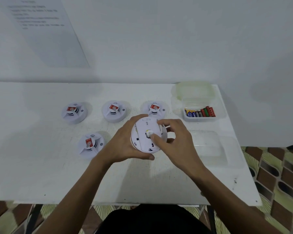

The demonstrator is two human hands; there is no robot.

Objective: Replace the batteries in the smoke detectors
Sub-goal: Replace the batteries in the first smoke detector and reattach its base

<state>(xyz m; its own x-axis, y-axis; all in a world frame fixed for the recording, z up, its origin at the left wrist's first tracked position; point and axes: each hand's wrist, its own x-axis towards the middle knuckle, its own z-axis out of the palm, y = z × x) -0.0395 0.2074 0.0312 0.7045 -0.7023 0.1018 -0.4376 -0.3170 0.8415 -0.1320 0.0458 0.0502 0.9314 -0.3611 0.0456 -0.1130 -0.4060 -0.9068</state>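
The round white plastic smoke detector (146, 132) is lifted just above the middle of the white worktop (41, 166), a little toward its right edge, with its flat back side turned up to me. I judge the step as opening this one: the back plate is on, and through the small hole in its centre I see only a pale yellowish part, too small to tell what it is. No battery is visible in it yet.

My left hand (122, 142) grips the detector from the left, its fingers curled round the far rim and its thumb under the near rim. My right hand (176, 142) comes from the right; its thumb (155, 137) presses on the plate just beside the centre hole, and its other fingers curl against the right rim. So both hands are closed on the same detector, none is spread.

The next move, as I judge, calls for a twist or a pry of the back plate while the left hand holds the body firm, and then a reach to the batteries.

Four other white smoke detectors lie face up on the worktop, each with a red label: three (114, 110) in a row toward the far edge and one (90, 145) nearer, left of the hands. At the far right corner stands a clear plastic box (200, 92) with blue, black, green and red batteries (200, 113) inside. A clear plastic lid (210, 149) lies along the right edge.
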